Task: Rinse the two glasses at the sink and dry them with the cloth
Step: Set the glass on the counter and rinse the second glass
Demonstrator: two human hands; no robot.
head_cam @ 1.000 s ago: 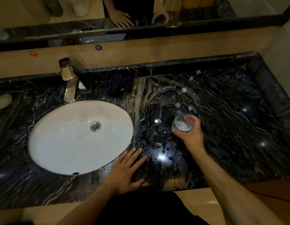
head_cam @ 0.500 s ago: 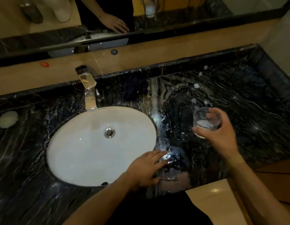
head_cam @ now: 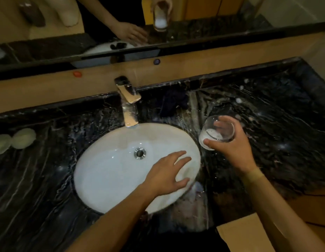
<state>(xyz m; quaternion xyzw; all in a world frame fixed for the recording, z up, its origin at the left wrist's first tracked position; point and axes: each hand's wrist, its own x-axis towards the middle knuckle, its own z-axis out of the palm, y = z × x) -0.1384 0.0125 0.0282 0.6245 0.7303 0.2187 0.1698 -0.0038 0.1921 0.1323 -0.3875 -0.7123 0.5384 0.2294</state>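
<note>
My right hand (head_cam: 234, 151) grips a clear glass (head_cam: 215, 132) with white foam in its bottom, held tilted just right of the white oval sink (head_cam: 107, 175). My left hand (head_cam: 167, 172) hovers with spread fingers over the right part of the basin, holding nothing. A dark cloth (head_cam: 173, 103) lies crumpled on the black marble counter (head_cam: 276, 124) behind the sink, right of the chrome faucet (head_cam: 129, 102). The second glass is not visible in this view.
Two pale round pads (head_cam: 14, 140) lie on the counter at the far left. A mirror (head_cam: 194, 19) along the back wall reflects my hands and the glass. White foam flecks dot the counter at the right. A tan box corner (head_cam: 249, 233) juts in front.
My right hand lifted the glass off the counter and carried it left toward the sink. My left hand slid from the counter edge to over the basin. The view shifted left.
</note>
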